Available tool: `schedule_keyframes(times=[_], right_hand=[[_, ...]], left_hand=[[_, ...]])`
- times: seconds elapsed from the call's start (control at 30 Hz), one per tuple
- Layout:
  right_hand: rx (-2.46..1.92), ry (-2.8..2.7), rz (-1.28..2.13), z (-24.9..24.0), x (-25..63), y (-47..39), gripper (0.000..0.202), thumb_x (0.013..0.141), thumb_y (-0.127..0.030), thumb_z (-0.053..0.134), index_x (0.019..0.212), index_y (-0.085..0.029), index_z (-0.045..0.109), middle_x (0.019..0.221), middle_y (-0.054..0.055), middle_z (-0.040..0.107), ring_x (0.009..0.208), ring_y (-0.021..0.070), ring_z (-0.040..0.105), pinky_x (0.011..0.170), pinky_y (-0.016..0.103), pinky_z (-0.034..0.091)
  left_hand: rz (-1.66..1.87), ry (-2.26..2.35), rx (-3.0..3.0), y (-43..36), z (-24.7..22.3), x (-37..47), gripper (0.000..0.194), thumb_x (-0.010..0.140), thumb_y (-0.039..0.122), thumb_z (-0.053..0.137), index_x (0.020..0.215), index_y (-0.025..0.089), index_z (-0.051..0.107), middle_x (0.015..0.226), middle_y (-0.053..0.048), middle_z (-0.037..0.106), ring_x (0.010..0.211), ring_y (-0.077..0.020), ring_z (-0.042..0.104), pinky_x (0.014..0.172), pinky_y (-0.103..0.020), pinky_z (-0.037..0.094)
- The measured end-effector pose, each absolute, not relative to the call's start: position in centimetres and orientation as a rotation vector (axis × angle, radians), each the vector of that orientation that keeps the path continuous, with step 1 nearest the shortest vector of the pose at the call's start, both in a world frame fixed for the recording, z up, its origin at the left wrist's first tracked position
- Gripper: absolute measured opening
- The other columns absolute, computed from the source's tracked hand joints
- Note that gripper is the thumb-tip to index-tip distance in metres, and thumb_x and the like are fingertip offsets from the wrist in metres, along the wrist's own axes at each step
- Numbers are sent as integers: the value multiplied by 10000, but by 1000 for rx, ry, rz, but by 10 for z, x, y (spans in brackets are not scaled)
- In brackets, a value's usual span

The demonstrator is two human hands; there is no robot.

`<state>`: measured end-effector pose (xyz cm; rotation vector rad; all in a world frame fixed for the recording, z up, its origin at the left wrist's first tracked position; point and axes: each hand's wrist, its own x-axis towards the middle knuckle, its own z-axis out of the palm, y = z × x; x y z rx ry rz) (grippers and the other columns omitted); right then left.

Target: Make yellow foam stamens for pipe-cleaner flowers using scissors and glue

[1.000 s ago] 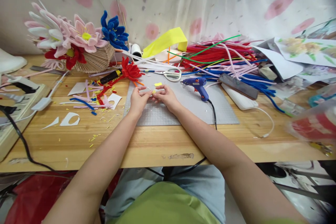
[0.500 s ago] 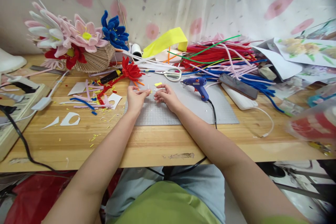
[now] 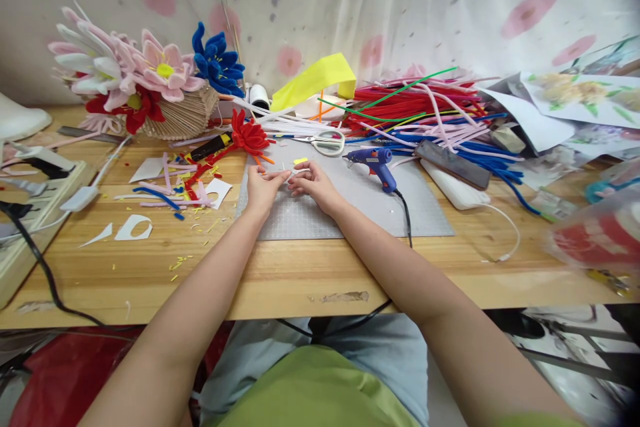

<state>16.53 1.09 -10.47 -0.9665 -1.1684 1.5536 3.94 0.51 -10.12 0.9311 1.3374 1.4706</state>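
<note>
Over the grey cutting mat (image 3: 310, 221), my left hand (image 3: 265, 188) and my right hand (image 3: 315, 187) meet at the fingertips. The fingers of both are closed in a pinch around a small whitish piece (image 3: 291, 175), mostly hidden between them. A small yellow piece (image 3: 300, 161) lies on the mat just beyond my fingers. The red fuzzy flower (image 3: 249, 133) rests behind my left hand. To the right of my right hand, a blue glue gun (image 3: 375, 163) lies on the mat, and white-handled scissors (image 3: 329, 143) lie at the mat's back edge.
Coloured fuzzy stems (image 3: 410, 107) are piled at the back. A basket of fuzzy flowers (image 3: 180, 113) stands back left, near a power strip (image 3: 35, 227). Paper scraps (image 3: 134, 227) lie at left. A phone (image 3: 453, 164) and a plastic cup (image 3: 600, 233) are at right.
My left hand has shifted slightly right, and the fingertips of both hands are closer together. The glue gun, scissors and red flower stay in place.
</note>
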Motion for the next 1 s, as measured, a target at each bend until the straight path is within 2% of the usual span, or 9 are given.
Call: schedule_keyframes(times=[0.17, 0.3, 0.47, 0.73, 0.9, 1.0], right_hand=[[-991, -1180, 1543, -106, 164, 11, 338, 636, -48, 534, 919, -201, 431, 667, -70, 612, 610, 94, 630, 572, 230, 514], [-973, -1216, 1550, -105, 164, 10, 347, 649, -104, 594, 929, -211, 421, 686, -70, 615, 617, 94, 628, 583, 238, 516], [-979, -1268, 1514, -103, 162, 8, 423, 624, -206, 692, 949, -217, 422, 694, -62, 624, 634, 102, 614, 559, 226, 490], [-1020, -1247, 1466, -104, 161, 6, 380, 614, -212, 675, 909, -219, 434, 594, -94, 586, 569, 95, 578, 518, 205, 449], [-1017, -1277, 1467, -106, 163, 8, 378, 601, -221, 674, 894, -219, 436, 573, -93, 576, 553, 108, 565, 527, 224, 445], [-1021, -1251, 1479, -107, 164, 9, 396, 597, -218, 674, 903, -220, 422, 570, -96, 576, 543, 107, 565, 524, 226, 446]], left_hand=[[1469, 1303, 906, 6, -103, 38, 534, 540, 162, 747, 826, 226, 301, 625, 71, 626, 612, -101, 626, 726, -251, 445], [1476, 1263, 877, 6, -101, 39, 512, 543, 156, 740, 801, 225, 303, 651, 67, 617, 620, -95, 618, 743, -262, 453], [1436, 1216, 866, 6, -99, 38, 517, 530, 178, 750, 808, 221, 317, 640, 79, 598, 573, -85, 597, 681, -243, 445], [1377, 1204, 951, 2, -95, 41, 533, 503, 195, 773, 797, 219, 328, 627, 62, 643, 539, -100, 600, 617, -247, 458], [1332, 1177, 930, 1, -93, 39, 478, 565, 280, 771, 863, 194, 408, 676, 8, 672, 631, -147, 657, 679, -291, 489], [1296, 1146, 895, 0, -91, 37, 495, 568, 248, 776, 917, 186, 429, 699, -10, 685, 639, -160, 667, 704, -316, 507]])
